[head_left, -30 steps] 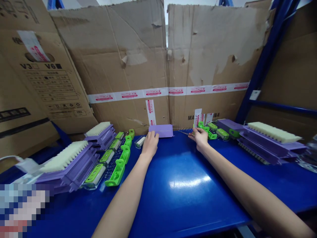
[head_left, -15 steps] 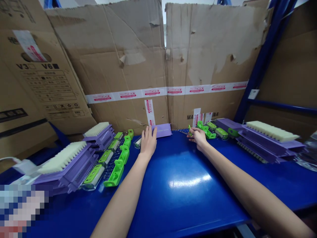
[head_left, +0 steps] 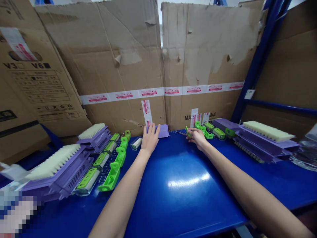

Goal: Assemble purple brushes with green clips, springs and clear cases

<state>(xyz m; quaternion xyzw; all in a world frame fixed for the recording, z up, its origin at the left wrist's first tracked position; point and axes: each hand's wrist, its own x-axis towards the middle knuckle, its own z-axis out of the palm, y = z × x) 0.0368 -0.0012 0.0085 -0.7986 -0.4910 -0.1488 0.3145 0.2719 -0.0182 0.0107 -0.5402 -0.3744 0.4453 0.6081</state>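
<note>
Near the back of the blue table, my left hand (head_left: 150, 138) lies with its fingers stretched out over a purple plastic panel (head_left: 163, 131), covering its left part. Just left of that hand is a small clear case with a pale block (head_left: 136, 143). My right hand (head_left: 196, 136) is closed on a small green plastic bracket (head_left: 187, 130), which pokes out past the fingertips. Close behind this hand stand more green brackets (head_left: 207, 134). Between the hands, at the cardboard's foot, thin wire-like bits (head_left: 177, 132) show, too small to make out.
At left, purple housings with cream brush-like tops (head_left: 55, 161) stand beside green-topped blocks (head_left: 101, 160) and a row of green brackets (head_left: 110, 177). More purple housings (head_left: 267, 138) are stacked at right. Cardboard sheets (head_left: 123, 72) wall off the back; a blue post (head_left: 255, 66) rises at right.
The view has shifted slightly. My left hand has moved a little right over the purple panel, uncovering more of the clear case. The right hand keeps its hold on the green bracket.
</note>
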